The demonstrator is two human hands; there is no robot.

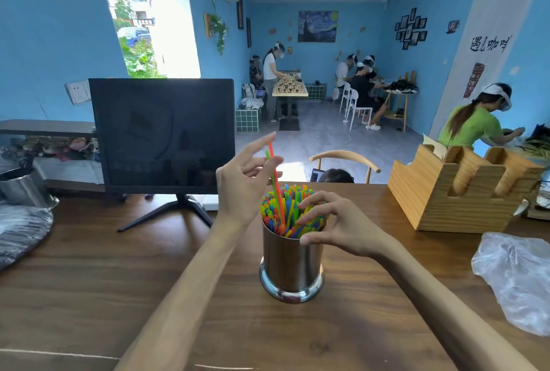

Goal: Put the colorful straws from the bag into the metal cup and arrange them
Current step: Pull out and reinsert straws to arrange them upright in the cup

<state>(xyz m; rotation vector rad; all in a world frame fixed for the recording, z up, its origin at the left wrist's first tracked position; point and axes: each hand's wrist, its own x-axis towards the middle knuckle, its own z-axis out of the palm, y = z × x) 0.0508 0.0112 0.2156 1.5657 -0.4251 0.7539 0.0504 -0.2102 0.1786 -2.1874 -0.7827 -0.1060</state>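
Observation:
A shiny metal cup [291, 266] stands upright on the wooden table [89, 296], in the middle. It is packed with colorful straws [294, 206] in red, green, blue, yellow and orange. My left hand [244, 189] is just left of the cup's top, pinching a red and a green straw [273, 168] that stick up higher than the others, their lower ends in the cup. My right hand [330, 221] rests on the right side of the bundle, fingers spread and touching the straw tips and the cup's rim. The clear plastic bag [518, 278] lies crumpled at the right.
A dark monitor [162, 135] on a stand is behind and left of the cup. A wooden holder [458, 192] sits at the back right. A grey cloth bundle and a metal pot [18, 189] are at the far left. Other people work in the room behind.

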